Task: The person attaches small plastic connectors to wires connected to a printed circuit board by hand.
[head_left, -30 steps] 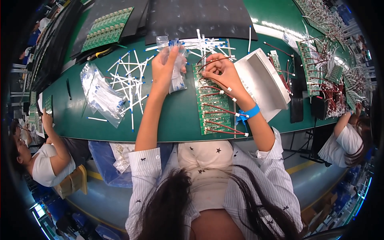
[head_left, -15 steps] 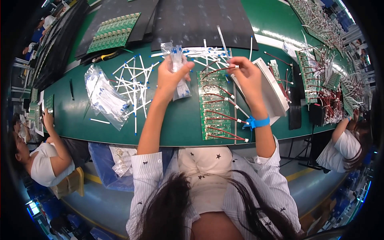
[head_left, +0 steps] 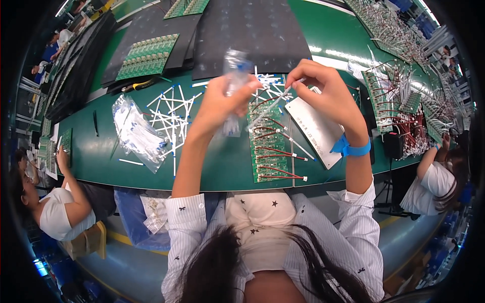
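Note:
My left hand (head_left: pixel 222 103) is closed round a clear plastic bag (head_left: pixel 231 129) of white flat cables with blue ends; its top is smeared by motion. To the right, my right hand (head_left: pixel 326 91) is raised with thumb and fingers pinched together. A thin pale strip (head_left: pixel 267 113) runs down-left from the pinch, blurred, probably a white flat cable. Below the hands lies a green circuit board panel (head_left: pixel 262 169) with several red-and-black wire leads along it. Loose white flat cables (head_left: pixel 169 108) are scattered left of my left hand, and more lie behind both hands.
A second bag of cables (head_left: pixel 136 134) lies at the left, with yellow-handled pliers (head_left: pixel 139 86) behind it. A pale plate (head_left: pixel 316 134) sits under my right forearm. Wired boards (head_left: pixel 381 101) pile up at the right. Co-workers sit on both sides.
My right hand has moved right and turned, with the strip now slanting down-left from its fingers. The left hand, still on the bag, has shifted slightly right. The whole view has shifted a little.

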### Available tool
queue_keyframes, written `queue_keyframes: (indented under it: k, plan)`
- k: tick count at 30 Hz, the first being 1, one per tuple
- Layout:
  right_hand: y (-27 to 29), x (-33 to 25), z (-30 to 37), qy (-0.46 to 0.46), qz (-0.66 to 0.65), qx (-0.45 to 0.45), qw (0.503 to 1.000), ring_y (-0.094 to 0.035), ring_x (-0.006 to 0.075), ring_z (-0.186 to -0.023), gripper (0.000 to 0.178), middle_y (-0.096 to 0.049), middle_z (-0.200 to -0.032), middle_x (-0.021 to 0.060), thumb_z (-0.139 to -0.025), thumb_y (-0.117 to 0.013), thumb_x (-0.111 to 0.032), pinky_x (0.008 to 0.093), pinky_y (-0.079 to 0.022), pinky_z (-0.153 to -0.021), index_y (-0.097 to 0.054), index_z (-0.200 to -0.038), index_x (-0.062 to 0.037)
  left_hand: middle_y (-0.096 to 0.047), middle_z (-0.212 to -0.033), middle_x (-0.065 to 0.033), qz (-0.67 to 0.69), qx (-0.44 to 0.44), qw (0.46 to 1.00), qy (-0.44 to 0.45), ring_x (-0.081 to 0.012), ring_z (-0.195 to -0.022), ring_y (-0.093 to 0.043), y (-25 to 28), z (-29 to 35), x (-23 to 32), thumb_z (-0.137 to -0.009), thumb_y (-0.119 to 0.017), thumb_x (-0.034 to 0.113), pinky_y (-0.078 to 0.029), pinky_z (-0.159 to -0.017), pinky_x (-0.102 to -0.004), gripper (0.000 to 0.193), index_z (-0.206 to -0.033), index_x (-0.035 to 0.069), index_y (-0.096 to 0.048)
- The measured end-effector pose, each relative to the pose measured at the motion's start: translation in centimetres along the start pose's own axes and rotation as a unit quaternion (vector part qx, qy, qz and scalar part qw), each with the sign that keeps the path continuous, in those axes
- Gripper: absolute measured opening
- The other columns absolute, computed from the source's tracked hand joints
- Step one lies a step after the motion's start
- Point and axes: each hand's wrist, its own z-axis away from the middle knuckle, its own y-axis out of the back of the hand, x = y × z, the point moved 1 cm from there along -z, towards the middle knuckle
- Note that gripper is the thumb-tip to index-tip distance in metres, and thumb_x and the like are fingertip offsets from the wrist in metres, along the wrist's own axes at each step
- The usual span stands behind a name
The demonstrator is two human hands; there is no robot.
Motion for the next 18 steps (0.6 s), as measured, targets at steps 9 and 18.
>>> queue_keyframes:
  k: [9, 18]
  plan:
    - [0.1, -2.0, -0.2, 0.005, -0.113, 0.058, 0.992, -0.057, 0.0084, -0.071, 0.019, -0.060, -0.077, 0.0048, -0.081, -0.060, -0.012, 0.0216, -0.046, -0.063, -0.058, -0.093, 0.0025, -0.052, -0.058, 0.0007, -0.145, -0.013, 0.989, 0.010, -0.0047, -0.049, -0.046, -3.2, 1.0, 2.2, -0.078, -0.066, 0.025, -0.036, -0.044, -0.0206, 0.025, -0.077, 0.002, -0.057]
    - [-1.9, -3.2, 2.0, -0.119, -0.286, -0.100, 0.946, -0.059, 0.0116, -0.067, 0.015, -0.061, -0.071, 0.0062, -0.081, -0.061, -0.012, 0.0243, -0.050, -0.057, -0.062, -0.080, 0.0022, -0.052, -0.056, 0.0001, -0.099, 0.049, 0.990, -0.087, -0.0052, -0.047, -0.046, -4.4, 0.6, 3.1, -0.077, -0.067, 0.021, -0.035, -0.043, -0.0200, 0.021, -0.075, 0.002, -0.056]
